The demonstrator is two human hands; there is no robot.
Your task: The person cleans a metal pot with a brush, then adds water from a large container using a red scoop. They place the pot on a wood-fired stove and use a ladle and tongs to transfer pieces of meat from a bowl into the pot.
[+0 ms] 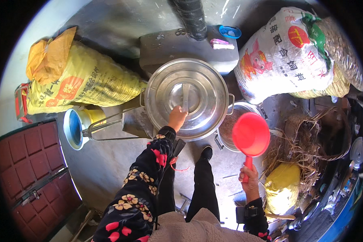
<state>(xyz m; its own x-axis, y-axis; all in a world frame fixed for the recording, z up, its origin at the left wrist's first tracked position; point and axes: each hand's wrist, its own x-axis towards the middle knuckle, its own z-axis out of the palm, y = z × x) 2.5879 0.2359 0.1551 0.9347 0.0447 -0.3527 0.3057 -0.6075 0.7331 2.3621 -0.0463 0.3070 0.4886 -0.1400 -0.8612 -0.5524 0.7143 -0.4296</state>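
A large round metal pot lid (157,99) with a strap handle covers a wide vessel with side handles in front of me. My left hand (178,117) is closed on the near end of the lid's handle. My right hand (250,178) grips the handle of a red plastic dipper (250,134), whose round bowl is raised above the floor. Behind the dipper and partly hidden by it stands a metal pot (227,133) with brownish contents, to the right of the lidded vessel.
A yellow woven sack (103,78) leans at the left, above a blue-lined bucket (75,128). A white feed sack (278,60) stands at the right. Straw (308,163) and a yellow bag (282,187) lie at the lower right. A dark stovepipe (192,18) rises behind the lid.
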